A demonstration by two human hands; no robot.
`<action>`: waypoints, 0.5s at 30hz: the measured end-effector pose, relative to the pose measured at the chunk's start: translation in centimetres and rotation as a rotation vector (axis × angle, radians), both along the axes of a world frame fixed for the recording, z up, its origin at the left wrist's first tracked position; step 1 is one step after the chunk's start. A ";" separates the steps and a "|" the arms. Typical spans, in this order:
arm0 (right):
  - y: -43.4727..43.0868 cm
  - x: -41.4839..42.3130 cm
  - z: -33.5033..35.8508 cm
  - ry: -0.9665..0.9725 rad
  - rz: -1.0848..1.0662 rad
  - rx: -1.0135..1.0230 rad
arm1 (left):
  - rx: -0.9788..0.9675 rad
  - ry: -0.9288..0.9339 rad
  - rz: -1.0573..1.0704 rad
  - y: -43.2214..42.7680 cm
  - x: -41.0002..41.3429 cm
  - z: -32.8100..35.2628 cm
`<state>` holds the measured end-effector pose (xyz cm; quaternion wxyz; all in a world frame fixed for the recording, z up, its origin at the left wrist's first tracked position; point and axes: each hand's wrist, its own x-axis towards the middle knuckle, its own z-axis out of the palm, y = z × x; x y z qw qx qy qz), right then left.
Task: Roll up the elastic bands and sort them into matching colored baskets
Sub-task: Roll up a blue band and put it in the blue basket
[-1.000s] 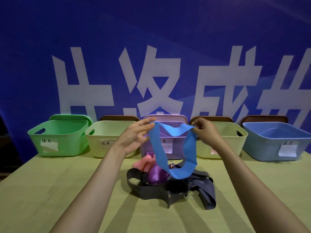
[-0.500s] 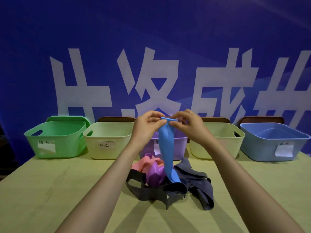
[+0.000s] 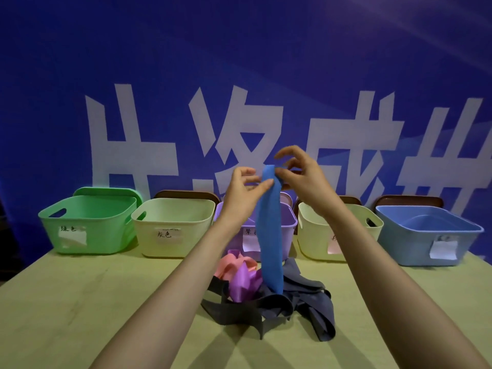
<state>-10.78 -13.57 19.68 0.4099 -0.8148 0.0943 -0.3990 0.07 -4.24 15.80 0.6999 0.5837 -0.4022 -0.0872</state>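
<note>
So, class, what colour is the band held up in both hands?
The band is blue; head view.

Both arms reach forward from the bottom of the view, the bare left forearm (image 3: 170, 288) and right forearm (image 3: 386, 275) angling inward so the hands meet at chest height. The left hand (image 3: 246, 190) pinches the top of a hanging blue elastic band (image 3: 270, 235) between thumb and curled fingers. The right hand (image 3: 300, 177), just beside it, pinches the same upper edge, its index finger (image 3: 290, 149) lifted and arched above.

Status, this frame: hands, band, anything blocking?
Left hand and right hand pinch blue band top. Band hangs unrolled, tail on pile. Blue basket far right, unobstructed.
</note>
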 end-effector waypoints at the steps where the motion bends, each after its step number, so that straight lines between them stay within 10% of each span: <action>1: 0.0 0.0 0.0 0.021 -0.020 0.004 | -0.044 0.003 0.050 -0.1 -0.2 -0.5; 8: -0.5 -1.0 0.1 0.143 0.173 0.135 | -0.070 -0.130 0.037 0.1 -0.3 -2.2; 15: -1.5 -0.2 -1.0 0.199 -0.164 -0.193 | -0.039 -0.029 0.003 0.4 0.5 -2.3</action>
